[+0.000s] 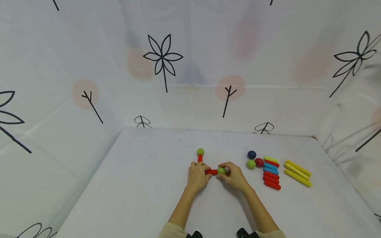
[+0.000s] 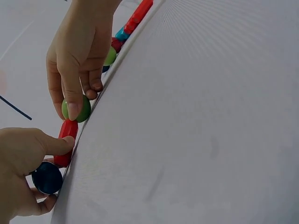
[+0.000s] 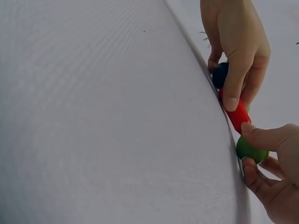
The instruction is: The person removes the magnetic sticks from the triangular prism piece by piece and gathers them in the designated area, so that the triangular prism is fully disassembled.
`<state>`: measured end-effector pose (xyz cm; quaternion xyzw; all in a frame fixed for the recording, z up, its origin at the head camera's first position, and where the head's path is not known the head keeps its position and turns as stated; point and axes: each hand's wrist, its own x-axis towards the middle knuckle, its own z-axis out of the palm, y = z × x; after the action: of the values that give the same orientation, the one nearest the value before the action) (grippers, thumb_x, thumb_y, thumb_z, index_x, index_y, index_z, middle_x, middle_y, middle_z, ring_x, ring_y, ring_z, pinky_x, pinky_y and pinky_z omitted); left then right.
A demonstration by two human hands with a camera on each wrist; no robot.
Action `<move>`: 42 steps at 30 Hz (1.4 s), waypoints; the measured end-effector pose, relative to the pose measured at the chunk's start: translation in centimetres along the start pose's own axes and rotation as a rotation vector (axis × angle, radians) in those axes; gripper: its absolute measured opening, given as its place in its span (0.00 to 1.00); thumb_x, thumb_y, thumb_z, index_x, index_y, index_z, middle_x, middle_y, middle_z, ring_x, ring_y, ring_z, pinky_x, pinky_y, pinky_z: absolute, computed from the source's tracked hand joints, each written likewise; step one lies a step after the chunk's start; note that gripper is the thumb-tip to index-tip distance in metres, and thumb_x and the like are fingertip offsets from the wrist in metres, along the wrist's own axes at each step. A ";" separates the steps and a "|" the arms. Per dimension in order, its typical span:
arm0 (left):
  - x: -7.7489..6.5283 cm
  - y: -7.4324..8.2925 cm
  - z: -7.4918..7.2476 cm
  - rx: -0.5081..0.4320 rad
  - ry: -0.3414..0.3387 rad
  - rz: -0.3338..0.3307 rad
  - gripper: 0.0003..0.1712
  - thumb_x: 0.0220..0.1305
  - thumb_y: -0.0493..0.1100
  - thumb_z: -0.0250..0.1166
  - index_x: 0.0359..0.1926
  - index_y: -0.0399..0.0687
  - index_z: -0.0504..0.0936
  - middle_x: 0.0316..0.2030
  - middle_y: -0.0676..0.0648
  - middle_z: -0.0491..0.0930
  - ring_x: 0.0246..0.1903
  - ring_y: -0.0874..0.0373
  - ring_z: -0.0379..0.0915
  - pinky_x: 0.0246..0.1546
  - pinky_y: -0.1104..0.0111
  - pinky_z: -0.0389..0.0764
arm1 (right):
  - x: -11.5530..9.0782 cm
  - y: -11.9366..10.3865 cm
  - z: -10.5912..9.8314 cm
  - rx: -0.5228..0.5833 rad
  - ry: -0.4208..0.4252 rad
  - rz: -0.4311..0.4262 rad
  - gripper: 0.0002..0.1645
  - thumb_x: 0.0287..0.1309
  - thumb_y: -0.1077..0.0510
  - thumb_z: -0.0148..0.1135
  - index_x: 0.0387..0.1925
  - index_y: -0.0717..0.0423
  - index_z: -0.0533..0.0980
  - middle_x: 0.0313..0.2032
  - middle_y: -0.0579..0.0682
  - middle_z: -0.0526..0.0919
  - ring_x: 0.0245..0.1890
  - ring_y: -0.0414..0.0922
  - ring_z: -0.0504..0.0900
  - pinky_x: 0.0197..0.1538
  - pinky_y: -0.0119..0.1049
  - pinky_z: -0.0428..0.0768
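Observation:
My left hand [image 1: 197,177] grips a red rod [image 2: 66,140] with its thumb on top. A dark blue ball [image 2: 47,178] sits at that rod's end within the same hand, mostly covered by it in the head view. At the rod's other end, a green ball [image 1: 221,171] touches it, and my right hand [image 1: 233,177] pinches this ball between thumb and fingers. Another red rod [image 1: 200,158] reaches away from beneath the left hand, with a second green ball [image 1: 200,151] at its far end. Whether the pieces are firmly joined cannot be seen.
Right of the hands lie a loose blue ball [image 1: 251,154], green ball [image 1: 251,164] and red ball [image 1: 259,162]. Beside them is a column of short rods [image 1: 271,177] in yellow, red and blue. Farther right are long yellow rods [image 1: 297,170] on the white table [image 1: 134,185].

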<state>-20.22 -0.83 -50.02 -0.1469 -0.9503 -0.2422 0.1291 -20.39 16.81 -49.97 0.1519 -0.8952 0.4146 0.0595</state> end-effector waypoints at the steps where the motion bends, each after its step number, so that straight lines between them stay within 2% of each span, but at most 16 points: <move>1: 0.0 0.0 0.0 0.010 -0.007 -0.001 0.10 0.49 0.46 0.73 0.35 0.53 0.87 0.37 0.51 0.81 0.39 0.52 0.67 0.34 0.65 0.68 | 0.0 -0.1 0.0 -0.012 0.009 -0.002 0.20 0.45 0.63 0.72 0.42 0.63 0.79 0.38 0.55 0.80 0.27 0.40 0.73 0.31 0.29 0.74; 10: 0.1 0.0 0.0 0.016 -0.039 0.013 0.08 0.51 0.48 0.71 0.34 0.53 0.86 0.37 0.52 0.80 0.39 0.52 0.66 0.34 0.65 0.68 | 0.1 -0.8 0.8 -0.166 0.077 0.044 0.20 0.42 0.61 0.74 0.39 0.63 0.77 0.38 0.57 0.77 0.31 0.46 0.74 0.35 0.39 0.74; 16: 0.0 -0.6 -0.1 0.007 -0.002 0.034 0.09 0.52 0.46 0.71 0.35 0.50 0.86 0.37 0.52 0.82 0.38 0.50 0.69 0.33 0.64 0.71 | -0.5 -0.8 0.0 -0.259 0.112 0.102 0.22 0.44 0.59 0.73 0.40 0.63 0.75 0.41 0.61 0.76 0.35 0.51 0.75 0.40 0.47 0.77; 22: 0.1 -0.9 -0.1 -0.027 -0.010 0.036 0.10 0.54 0.45 0.70 0.38 0.50 0.86 0.38 0.51 0.83 0.38 0.51 0.68 0.32 0.66 0.69 | -1.9 -0.2 -1.9 -0.260 0.109 0.148 0.22 0.49 0.59 0.69 0.46 0.64 0.75 0.44 0.62 0.76 0.40 0.54 0.75 0.46 0.51 0.78; 31: 0.0 -1.1 -0.1 -0.081 0.016 0.034 0.10 0.55 0.43 0.69 0.40 0.50 0.85 0.39 0.51 0.84 0.36 0.52 0.67 0.31 0.68 0.67 | -4.3 1.2 -4.3 -0.293 0.203 0.238 0.23 0.51 0.61 0.65 0.50 0.66 0.74 0.49 0.68 0.73 0.44 0.61 0.74 0.46 0.57 0.77; 42: 0.0 -1.0 -0.3 -0.089 0.007 0.037 0.09 0.54 0.43 0.69 0.39 0.51 0.85 0.38 0.52 0.84 0.36 0.52 0.68 0.31 0.67 0.67 | -5.3 2.2 -5.4 -0.261 0.228 0.287 0.23 0.54 0.63 0.62 0.52 0.69 0.73 0.51 0.71 0.69 0.50 0.65 0.68 0.49 0.59 0.74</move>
<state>-20.55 -1.87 -50.15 -0.1692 -0.9352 -0.2825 0.1302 -16.21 23.43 -49.22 -0.0339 -0.9412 0.3140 0.1200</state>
